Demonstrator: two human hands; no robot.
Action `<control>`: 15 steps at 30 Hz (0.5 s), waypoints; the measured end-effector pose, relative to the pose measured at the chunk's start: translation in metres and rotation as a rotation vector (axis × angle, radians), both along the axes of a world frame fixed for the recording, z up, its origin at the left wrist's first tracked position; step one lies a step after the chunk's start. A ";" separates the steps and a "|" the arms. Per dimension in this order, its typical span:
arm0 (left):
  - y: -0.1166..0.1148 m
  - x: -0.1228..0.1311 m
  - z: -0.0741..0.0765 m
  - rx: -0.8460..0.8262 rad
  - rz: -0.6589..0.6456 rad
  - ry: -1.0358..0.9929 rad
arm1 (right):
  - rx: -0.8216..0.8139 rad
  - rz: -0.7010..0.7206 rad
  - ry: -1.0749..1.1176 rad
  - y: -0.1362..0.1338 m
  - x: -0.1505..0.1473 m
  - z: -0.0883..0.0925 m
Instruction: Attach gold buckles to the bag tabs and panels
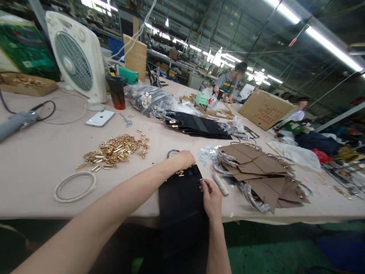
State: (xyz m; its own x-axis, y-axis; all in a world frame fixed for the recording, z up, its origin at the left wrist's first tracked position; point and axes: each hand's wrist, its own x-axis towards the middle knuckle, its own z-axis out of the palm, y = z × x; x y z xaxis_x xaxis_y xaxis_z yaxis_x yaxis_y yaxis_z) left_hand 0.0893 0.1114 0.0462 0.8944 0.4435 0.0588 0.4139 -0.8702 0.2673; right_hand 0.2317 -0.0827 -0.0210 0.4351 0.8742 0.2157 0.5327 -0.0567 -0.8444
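Observation:
A black flat piece (179, 201) lies on the table's near edge and hangs over it. My left hand (182, 159) is closed over its top edge, next to a small gold fitting (180, 173). My right hand (211, 196) pinches the piece's right edge, where a bit of gold metal shows at the fingertips. A heap of gold metal fittings (115, 149) lies to the left of both hands. A stack of brown card pieces (258, 167) with metal rings lies to the right.
A white ring (74, 185), a white phone (99, 118), a dark tumbler (116, 91), a white fan (76, 55), a grey corded tool (17, 121), black stacked pieces (196, 125) and a cardboard box (265, 108) sit on the beige table (42, 152). Two people work at the far end.

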 end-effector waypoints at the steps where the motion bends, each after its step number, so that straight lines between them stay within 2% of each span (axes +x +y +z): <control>1: 0.005 0.005 0.000 -0.024 -0.025 0.005 | -0.001 0.002 0.051 0.000 0.002 0.000; 4: 0.013 0.018 0.004 -0.094 -0.077 -0.008 | 0.001 0.025 0.141 0.001 0.004 -0.001; 6: 0.011 0.027 0.007 -0.139 -0.057 -0.032 | 0.023 0.031 0.124 0.005 0.000 -0.001; 10: -0.006 0.048 0.011 -0.262 0.020 -0.096 | 0.116 0.119 0.006 0.022 -0.018 0.005; 12: -0.014 0.056 0.014 -0.343 0.013 -0.124 | 0.169 0.164 -0.068 0.035 -0.025 0.007; 15: -0.020 0.052 0.019 -0.441 0.110 -0.226 | 0.191 0.085 -0.182 0.052 -0.019 0.005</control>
State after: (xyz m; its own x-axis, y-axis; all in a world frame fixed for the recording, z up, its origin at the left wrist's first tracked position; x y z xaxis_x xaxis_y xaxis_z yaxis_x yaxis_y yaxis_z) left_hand 0.1409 0.0918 0.0655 0.8275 0.5607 0.0314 0.3862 -0.6089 0.6929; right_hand 0.2125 -0.0304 -0.0155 0.3012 0.8419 0.4477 0.6725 0.1452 -0.7257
